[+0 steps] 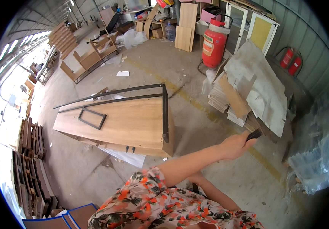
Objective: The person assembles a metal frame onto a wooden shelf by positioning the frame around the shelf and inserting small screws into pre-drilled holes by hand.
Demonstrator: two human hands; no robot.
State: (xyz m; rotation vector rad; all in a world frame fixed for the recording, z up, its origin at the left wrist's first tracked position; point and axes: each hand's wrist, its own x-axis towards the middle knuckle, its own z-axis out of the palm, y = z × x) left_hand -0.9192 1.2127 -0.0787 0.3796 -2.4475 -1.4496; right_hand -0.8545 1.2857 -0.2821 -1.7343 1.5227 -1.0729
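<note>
My left arm reaches across to the right, and my left hand (pixel 236 146) is closed around a short black piece (pixel 254 134) whose exact kind I cannot make out. Below that forearm, my right hand (pixel 196 178) is partly covered and its fingers are hidden; a dark thing (pixel 195 187) shows just under it. To the left lies a long light-wood cabinet (pixel 134 118), apart from both hands. A black metal frame (pixel 165 110) runs along its far side and right end. On its top rests a small black rectangular frame (pixel 92 118). Two small black fittings (pixel 131 149) sit at its near edge.
Stacked boards with a grey-white sheet (pixel 265 89) stand ahead on the right, near a large red wheeled extinguisher (pixel 214 45). Clear plastic wrap (pixel 319 164) lies at right. Brown panels (pixel 38 183) are stacked at left. An open wooden unit (pixel 90 59) stands beyond the cabinet.
</note>
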